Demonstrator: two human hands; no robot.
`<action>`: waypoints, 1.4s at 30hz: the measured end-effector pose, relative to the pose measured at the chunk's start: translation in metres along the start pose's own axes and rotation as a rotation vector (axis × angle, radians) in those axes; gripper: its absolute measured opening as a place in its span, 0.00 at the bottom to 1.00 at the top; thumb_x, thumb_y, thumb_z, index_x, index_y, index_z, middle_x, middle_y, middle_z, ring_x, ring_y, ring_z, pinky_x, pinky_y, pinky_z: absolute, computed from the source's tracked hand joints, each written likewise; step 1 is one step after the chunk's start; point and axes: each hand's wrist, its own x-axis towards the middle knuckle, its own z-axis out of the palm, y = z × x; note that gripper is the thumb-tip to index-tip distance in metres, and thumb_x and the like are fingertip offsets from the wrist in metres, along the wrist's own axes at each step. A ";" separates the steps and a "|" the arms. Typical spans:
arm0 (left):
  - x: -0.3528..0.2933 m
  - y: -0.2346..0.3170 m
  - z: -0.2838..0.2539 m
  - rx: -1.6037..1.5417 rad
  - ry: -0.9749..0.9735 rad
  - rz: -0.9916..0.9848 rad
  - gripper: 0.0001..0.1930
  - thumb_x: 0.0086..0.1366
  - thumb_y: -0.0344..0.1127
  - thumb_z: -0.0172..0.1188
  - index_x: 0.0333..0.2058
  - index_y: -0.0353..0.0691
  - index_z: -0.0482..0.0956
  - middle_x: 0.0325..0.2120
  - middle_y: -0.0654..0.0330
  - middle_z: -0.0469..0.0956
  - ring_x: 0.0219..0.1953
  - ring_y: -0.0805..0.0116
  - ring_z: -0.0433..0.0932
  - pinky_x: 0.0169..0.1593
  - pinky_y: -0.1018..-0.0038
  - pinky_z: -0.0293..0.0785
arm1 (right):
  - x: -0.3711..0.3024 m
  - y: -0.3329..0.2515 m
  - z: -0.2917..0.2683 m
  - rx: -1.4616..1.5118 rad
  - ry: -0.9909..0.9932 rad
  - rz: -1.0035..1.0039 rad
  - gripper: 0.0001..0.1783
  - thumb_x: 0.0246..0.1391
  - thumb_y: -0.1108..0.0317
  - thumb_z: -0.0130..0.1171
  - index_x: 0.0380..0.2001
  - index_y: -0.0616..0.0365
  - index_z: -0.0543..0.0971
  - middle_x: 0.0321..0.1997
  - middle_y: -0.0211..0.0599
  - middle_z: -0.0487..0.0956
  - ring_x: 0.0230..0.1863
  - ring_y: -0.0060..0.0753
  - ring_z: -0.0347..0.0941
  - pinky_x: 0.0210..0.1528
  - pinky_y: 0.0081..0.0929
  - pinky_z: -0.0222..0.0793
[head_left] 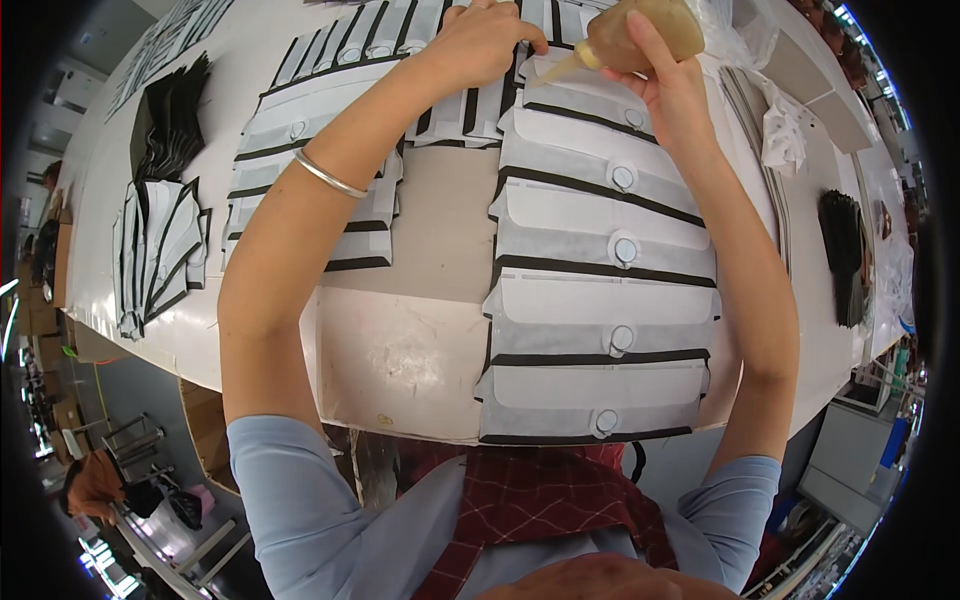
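Observation:
My right hand (668, 95) is closed around a squeeze bottle (650, 30) of amber liquid. The bottle is tilted, and its pointed nozzle reaches down and left over the far end of a column of overlapping panels (600, 290). These panels are white and grey with black edge strips, and each has a small round disc near its lower edge. My left hand (485, 45) rests over the far panels, left of the nozzle tip. Its fingers are bent, with one digit stretched out to the right beside the top panel; nothing shows in its grasp.
A second group of similar panels (285, 125) lies under and beside my left forearm. Stacks of black pieces (165, 120) and loose white-and-black pieces (160, 250) are at the left. A black bundle (843, 258) and crumpled white material (782, 130) lie at the right.

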 end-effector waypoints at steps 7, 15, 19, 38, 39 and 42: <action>0.001 0.005 0.001 -0.005 0.003 -0.059 0.16 0.62 0.28 0.52 0.42 0.48 0.88 0.40 0.51 0.80 0.50 0.50 0.73 0.56 0.57 0.68 | -0.009 -0.005 -0.012 0.000 -0.019 0.028 0.29 0.61 0.52 0.64 0.58 0.58 0.73 0.56 0.38 0.77 0.53 0.32 0.78 0.45 0.32 0.85; 0.003 0.032 0.004 0.236 -0.053 -0.238 0.21 0.59 0.22 0.58 0.44 0.60 0.86 0.44 0.64 0.80 0.56 0.57 0.71 0.61 0.50 0.61 | -0.037 -0.092 -0.108 0.590 -0.300 0.129 0.32 0.67 0.51 0.56 0.63 0.64 0.66 0.60 0.54 0.72 0.58 0.57 0.74 0.33 0.24 0.83; 0.016 0.062 -0.001 0.463 0.019 -0.172 0.17 0.59 0.23 0.57 0.43 0.51 0.85 0.44 0.59 0.80 0.56 0.54 0.71 0.62 0.50 0.61 | -0.056 -0.128 -0.163 0.299 -0.232 -0.089 0.30 0.68 0.55 0.55 0.64 0.63 0.65 0.65 0.52 0.70 0.60 0.46 0.73 0.48 0.28 0.81; 0.066 0.153 0.052 -0.032 -0.139 0.358 0.32 0.53 0.09 0.46 0.52 0.46 0.79 0.55 0.59 0.77 0.69 0.53 0.60 0.72 0.55 0.53 | -0.032 -0.059 -0.212 -0.085 0.307 -0.075 0.28 0.57 0.53 0.69 0.55 0.56 0.75 0.51 0.34 0.79 0.48 0.27 0.79 0.39 0.26 0.82; 0.065 0.152 0.055 -0.017 -0.131 0.369 0.32 0.53 0.09 0.46 0.53 0.46 0.79 0.55 0.59 0.77 0.69 0.53 0.60 0.72 0.55 0.53 | -0.031 -0.058 -0.211 -0.098 0.307 -0.076 0.29 0.57 0.53 0.69 0.55 0.56 0.74 0.51 0.34 0.79 0.48 0.27 0.79 0.38 0.26 0.82; 0.064 0.154 0.054 0.021 -0.143 0.391 0.32 0.54 0.09 0.46 0.53 0.47 0.79 0.56 0.60 0.77 0.70 0.53 0.60 0.73 0.55 0.52 | -0.027 -0.048 -0.202 0.096 0.306 -0.075 0.24 0.60 0.57 0.67 0.55 0.54 0.73 0.50 0.38 0.81 0.47 0.35 0.81 0.42 0.37 0.82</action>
